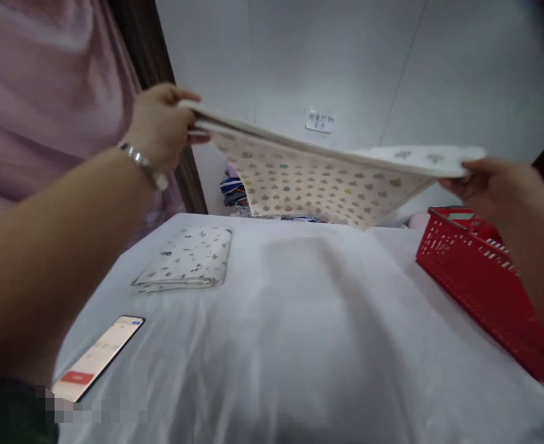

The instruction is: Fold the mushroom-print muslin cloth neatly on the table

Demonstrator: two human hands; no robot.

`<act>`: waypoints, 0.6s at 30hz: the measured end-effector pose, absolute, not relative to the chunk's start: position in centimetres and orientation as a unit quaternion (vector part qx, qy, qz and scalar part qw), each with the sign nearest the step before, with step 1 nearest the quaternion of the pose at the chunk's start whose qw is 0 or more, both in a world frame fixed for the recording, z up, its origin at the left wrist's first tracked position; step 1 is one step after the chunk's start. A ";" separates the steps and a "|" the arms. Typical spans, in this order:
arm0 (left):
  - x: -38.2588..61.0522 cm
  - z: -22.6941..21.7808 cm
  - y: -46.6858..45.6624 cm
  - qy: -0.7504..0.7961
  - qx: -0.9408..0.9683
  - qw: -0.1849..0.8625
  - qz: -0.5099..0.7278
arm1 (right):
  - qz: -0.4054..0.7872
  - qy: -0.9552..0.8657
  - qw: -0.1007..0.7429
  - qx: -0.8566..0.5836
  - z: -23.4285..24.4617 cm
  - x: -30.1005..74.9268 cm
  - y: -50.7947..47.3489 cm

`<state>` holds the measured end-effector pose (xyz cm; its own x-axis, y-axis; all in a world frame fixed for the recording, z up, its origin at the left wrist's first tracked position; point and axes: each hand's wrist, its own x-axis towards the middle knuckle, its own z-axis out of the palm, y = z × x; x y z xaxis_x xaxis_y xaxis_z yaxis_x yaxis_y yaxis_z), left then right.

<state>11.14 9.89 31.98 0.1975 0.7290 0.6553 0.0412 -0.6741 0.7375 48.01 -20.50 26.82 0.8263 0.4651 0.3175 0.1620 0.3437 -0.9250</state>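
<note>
A cream cloth (318, 179) printed with small cloud shapes hangs in the air above the white-covered table (300, 327), folded over so that two layers show. My left hand (161, 126), with a silver bracelet on its wrist, pinches the cloth's left corner. My right hand (498, 185) grips the right end of the fold. The cloth's lower edge sags toward the far side of the table.
A folded patterned cloth (186, 258) lies at the table's left. A phone (98, 357) with a lit screen rests near the front left edge. A red plastic basket (489, 283) stands at the right. Pink fabric (45, 92) fills the upper left; a white wall (346, 61) is behind.
</note>
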 end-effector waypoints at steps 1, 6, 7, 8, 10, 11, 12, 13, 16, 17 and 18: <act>9.4 29.7 9.1 0.283 0.718 0.309 0.556 | 0.131 -0.263 0.762 -0.577 24.6 47.3 -20.8; 1.3 11.4 4.2 0.424 0.739 0.435 0.290 | 0.310 -0.174 0.651 -0.670 9.0 43.7 -23.1; 0.2 7.7 3.1 0.437 0.734 0.467 0.227 | 0.361 -0.157 0.613 -0.684 5.9 42.9 -23.7; -0.7 4.4 2.1 0.458 0.724 0.476 0.196 | 0.389 -0.125 0.582 -0.703 3.3 42.2 -24.4; -1.9 -0.1 0.2 0.488 0.714 0.471 0.173 | 0.417 -0.077 0.551 -0.719 -0.3 41.0 -25.7; -2.3 -1.1 -0.5 0.502 0.701 0.473 0.181 | 0.420 -0.065 0.557 -0.714 -1.2 40.6 -26.4; -2.5 -1.4 -1.2 0.510 0.690 0.478 0.186 | 0.417 -0.062 0.568 -0.707 -1.5 40.3 -27.1; -2.8 -1.2 -1.8 0.517 0.682 0.479 0.194 | 0.407 -0.067 0.583 -0.700 -1.3 40.0 -27.8; -3.9 0.8 -3.2 0.522 0.691 0.463 0.192 | 0.363 -0.104 0.604 -0.702 0.3 39.3 -30.3; -4.4 1.3 -3.6 0.520 0.704 0.451 0.176 | 0.355 -0.110 0.598 -0.710 0.8 39.0 -31.3; -5.0 1.5 -4.1 0.517 0.718 0.439 0.154 | 0.356 -0.108 0.586 -0.719 1.0 38.5 -32.3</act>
